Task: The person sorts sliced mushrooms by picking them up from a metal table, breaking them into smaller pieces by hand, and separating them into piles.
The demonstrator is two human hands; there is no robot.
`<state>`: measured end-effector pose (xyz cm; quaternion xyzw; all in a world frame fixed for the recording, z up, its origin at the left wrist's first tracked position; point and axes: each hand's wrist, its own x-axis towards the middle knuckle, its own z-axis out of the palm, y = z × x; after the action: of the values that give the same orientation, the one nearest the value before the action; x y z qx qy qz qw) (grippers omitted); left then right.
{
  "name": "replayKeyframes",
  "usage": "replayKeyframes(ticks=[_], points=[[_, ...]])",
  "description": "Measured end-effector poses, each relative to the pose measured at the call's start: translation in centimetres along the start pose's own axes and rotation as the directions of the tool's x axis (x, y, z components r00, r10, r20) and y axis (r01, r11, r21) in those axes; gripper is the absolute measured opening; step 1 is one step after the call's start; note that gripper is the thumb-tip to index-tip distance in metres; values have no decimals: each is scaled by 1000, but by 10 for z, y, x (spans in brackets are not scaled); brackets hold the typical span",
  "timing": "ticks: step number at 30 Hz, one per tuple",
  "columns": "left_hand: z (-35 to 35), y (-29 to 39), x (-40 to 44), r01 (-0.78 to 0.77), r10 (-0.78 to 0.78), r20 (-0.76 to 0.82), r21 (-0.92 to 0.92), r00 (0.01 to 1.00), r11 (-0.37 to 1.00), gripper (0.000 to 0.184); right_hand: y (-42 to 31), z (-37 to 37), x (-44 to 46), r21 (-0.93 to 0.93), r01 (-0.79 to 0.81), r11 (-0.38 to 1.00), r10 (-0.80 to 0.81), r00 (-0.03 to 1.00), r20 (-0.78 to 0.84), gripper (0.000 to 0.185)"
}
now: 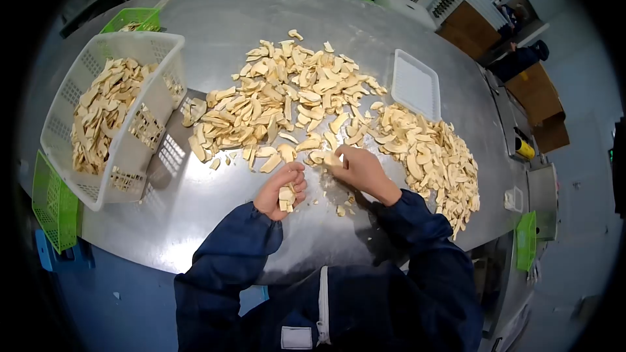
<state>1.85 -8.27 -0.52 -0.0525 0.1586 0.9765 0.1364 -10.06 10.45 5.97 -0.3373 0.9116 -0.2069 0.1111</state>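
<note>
My left hand (282,189) is curled, palm up, around several pale mushroom slices (286,199) near the front of the metal table. Just right of it, my right hand (357,168) reaches to the near edge of the heap, its thumb and fingers pinched on a mushroom slice (330,158). A broad pile of dried-looking mushroom slices (287,85) spreads beyond both hands. Another pile (433,156) curves down along the right side. Small crumbs (341,210) lie below my right hand.
A white perforated basket (166,58) full of slices stands at the left, with green baskets (55,202) (153,18) beside and behind it. A shallow white tray (416,85) lies at the back right of the metal table (215,10). Cardboard boxes (538,101) stand beyond.
</note>
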Motion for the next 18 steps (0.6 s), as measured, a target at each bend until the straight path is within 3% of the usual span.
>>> replayKeyframes(ticks=[1,4,5,6,8,11,14,15,18], points=[[0,-1,0,2,-2,-2,-1,1000,1000,14,-1,-7,-5,31,31,999,-34,996,81,33],[-1,-2,1,8,-8,6,-4,1000,1000,15,12,-21,-3,-10,8,1000,-8,999,45,37],[-1,-2,1,9,-9,9,-5,1000,1000,15,32,-23,4,-118,10,993,-14,999,-35,39],[-1,-2,1,7,-7,14,-5,1000,1000,15,46,-21,7,-143,55,988,-87,970,-229,34],[0,-1,2,1,-1,27,-13,1000,1000,17,63,-24,16,-305,-41,952,-30,974,-225,28],[-1,-2,1,-6,8,35,-37,999,999,19,75,-16,21,-340,15,940,-99,968,-232,23],[-2,-1,1,-7,8,40,-32,999,999,18,85,-11,18,-178,68,982,-117,952,-282,17],[-2,-1,1,-3,5,47,-29,999,1000,17,87,-17,19,-151,46,987,-77,976,-203,16],[-1,0,1,4,-4,44,-16,999,1000,17,90,-28,13,262,-181,948,145,978,151,20]])
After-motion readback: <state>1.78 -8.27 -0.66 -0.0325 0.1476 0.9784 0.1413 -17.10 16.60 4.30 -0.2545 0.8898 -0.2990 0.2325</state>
